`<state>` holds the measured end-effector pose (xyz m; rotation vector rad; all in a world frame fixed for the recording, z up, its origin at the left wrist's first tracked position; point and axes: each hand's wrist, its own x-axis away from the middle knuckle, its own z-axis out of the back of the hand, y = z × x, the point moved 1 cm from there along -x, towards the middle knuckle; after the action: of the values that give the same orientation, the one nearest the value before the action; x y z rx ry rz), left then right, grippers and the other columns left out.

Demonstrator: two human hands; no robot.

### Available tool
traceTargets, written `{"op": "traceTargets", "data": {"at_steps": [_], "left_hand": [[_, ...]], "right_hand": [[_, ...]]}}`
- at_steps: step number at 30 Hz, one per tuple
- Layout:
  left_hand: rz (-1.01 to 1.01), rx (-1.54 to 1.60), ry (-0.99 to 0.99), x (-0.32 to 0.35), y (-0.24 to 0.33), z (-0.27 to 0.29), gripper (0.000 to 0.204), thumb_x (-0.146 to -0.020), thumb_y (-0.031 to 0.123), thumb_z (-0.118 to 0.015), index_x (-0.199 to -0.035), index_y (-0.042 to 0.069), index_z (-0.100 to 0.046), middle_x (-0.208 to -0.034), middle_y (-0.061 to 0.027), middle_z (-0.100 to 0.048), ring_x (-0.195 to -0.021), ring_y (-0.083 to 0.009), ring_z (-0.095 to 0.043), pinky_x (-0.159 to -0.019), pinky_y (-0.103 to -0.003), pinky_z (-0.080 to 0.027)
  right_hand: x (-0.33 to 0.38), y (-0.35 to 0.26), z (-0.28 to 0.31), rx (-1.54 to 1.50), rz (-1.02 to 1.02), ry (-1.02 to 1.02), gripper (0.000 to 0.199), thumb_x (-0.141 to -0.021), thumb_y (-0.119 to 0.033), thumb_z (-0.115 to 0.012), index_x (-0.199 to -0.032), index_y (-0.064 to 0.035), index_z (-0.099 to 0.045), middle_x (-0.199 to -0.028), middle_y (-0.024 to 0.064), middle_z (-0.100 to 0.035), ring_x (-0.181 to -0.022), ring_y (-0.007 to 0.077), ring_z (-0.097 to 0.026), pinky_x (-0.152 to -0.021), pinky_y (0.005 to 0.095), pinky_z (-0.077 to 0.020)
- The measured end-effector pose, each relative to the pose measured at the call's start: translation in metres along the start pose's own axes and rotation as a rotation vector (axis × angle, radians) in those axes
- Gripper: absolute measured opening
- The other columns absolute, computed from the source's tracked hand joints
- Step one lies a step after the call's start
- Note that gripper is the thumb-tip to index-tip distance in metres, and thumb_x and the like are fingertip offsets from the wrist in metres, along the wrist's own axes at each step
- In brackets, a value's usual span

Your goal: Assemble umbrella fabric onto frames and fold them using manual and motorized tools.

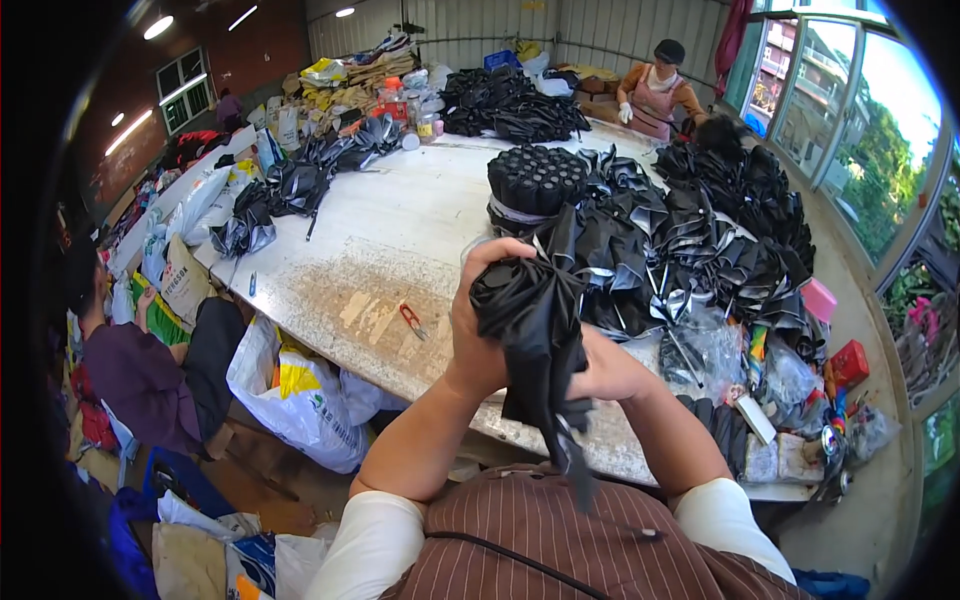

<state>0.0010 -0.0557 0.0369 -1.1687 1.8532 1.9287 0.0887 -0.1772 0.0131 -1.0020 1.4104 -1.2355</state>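
In front of my chest I hold a black folding umbrella (543,335), its loose cloth gathered and its lower end hanging toward my apron. My left hand (474,325) wraps round its upper left side, thumb near the top. My right hand (608,366) closes on the cloth lower down at the right; the fingertips are partly hidden and slightly blurred. Just beyond stands a round bundle of rolled black umbrellas (538,180) with a pale band about it. Loose black umbrellas (650,235) with silvery linings and metal ribs are heaped at the right.
Red-handled thread snips (411,321) lie on the worn white table (370,225). More black umbrellas (510,105) are piled at the far side, others (290,187) at the left. Clear plastic bags (797,375) clutter the right. One person (150,375) sits left; another (662,95) works beyond the table.
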Motion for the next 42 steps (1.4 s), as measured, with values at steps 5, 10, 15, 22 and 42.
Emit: {"op": "traceTargets", "data": {"at_steps": [5,10,15,22,42], "left_hand": [[-0.093,-0.085,-0.068,0.005,0.008,-0.006,0.054,-0.071,0.006,-0.065,-0.12,0.003,-0.045,-0.105,-0.0132,-0.057,-0.088,-0.0181,-0.058,-0.084,-0.029,-0.046],[-0.127,0.224,-0.122,0.007,0.004,-0.015,0.062,-0.068,0.002,-0.062,-0.125,0.007,-0.041,-0.099,-0.0131,-0.057,-0.077,-0.0207,-0.058,-0.075,-0.032,-0.049],[-0.012,0.339,-0.082,0.008,-0.007,-0.007,0.068,-0.071,0.001,-0.061,-0.133,0.012,-0.035,-0.087,-0.0157,-0.058,-0.066,-0.023,-0.059,-0.065,-0.036,-0.054],[0.124,0.61,-0.306,0.018,-0.021,-0.009,0.069,-0.068,0.0,-0.068,-0.131,0.006,-0.04,-0.078,-0.0106,-0.061,-0.075,-0.0195,-0.063,-0.068,-0.028,-0.054],[0.387,0.642,-0.2,0.036,-0.097,0.004,0.025,-0.075,0.003,-0.067,-0.092,0.008,-0.049,-0.084,-0.0067,-0.06,-0.084,-0.0223,-0.059,-0.098,-0.041,-0.039]], "right_hand": [[0.001,-0.013,-0.002,0.184,0.089,0.037,0.042,-0.059,-0.013,-0.085,-0.094,-0.0005,-0.067,-0.085,0.0095,-0.066,-0.077,0.0153,-0.058,-0.071,0.0271,-0.0485],[0.006,-0.009,0.001,0.239,0.065,-0.106,0.035,-0.058,-0.012,-0.084,-0.087,-0.0028,-0.066,-0.079,0.006,-0.066,-0.07,0.0145,-0.058,-0.065,0.0241,-0.0482],[0.015,0.007,0.002,0.024,-0.094,-0.25,0.032,-0.058,-0.011,-0.084,-0.084,-0.0039,-0.066,-0.075,0.0039,-0.066,-0.064,0.014,-0.058,-0.061,0.0229,-0.048],[0.025,0.036,0.011,0.1,-0.16,-0.516,0.031,-0.06,-0.013,-0.082,-0.084,-0.004,-0.066,-0.072,0.0028,-0.065,-0.059,0.0128,-0.056,-0.059,0.0231,-0.047],[0.081,0.088,0.069,0.54,0.192,0.301,0.031,-0.074,-0.016,-0.069,-0.101,-0.0036,-0.06,-0.072,0.0074,-0.063,-0.06,0.0222,-0.06,-0.058,0.0317,-0.0504]]}}
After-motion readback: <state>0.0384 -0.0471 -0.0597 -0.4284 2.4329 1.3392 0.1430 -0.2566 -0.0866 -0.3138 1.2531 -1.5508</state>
